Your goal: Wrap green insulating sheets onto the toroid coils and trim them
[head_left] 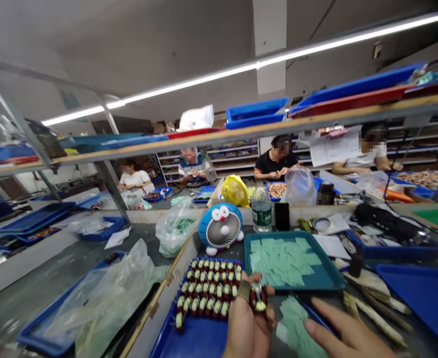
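Note:
My left hand holds a small dark red coil-like part with a pale face and shiny metal on top, its fingers curled around it. A finger of this hand wears a tan wrap. To its left, a blue tray carries rows of similar dark red parts with pale yellow tops. My right hand is over the table at the lower right, thumb and index finger apart. Beside it lies a heap of pale green paper pieces. A thin dark blue object shows between thumb and finger; whether it is touched is unclear.
A teal tray of green paper squares lies beyond my hands. Behind stand a blue cartoon fan, a water bottle and a phone. Wooden sticks lie right. A shelf crosses above; several people sit opposite.

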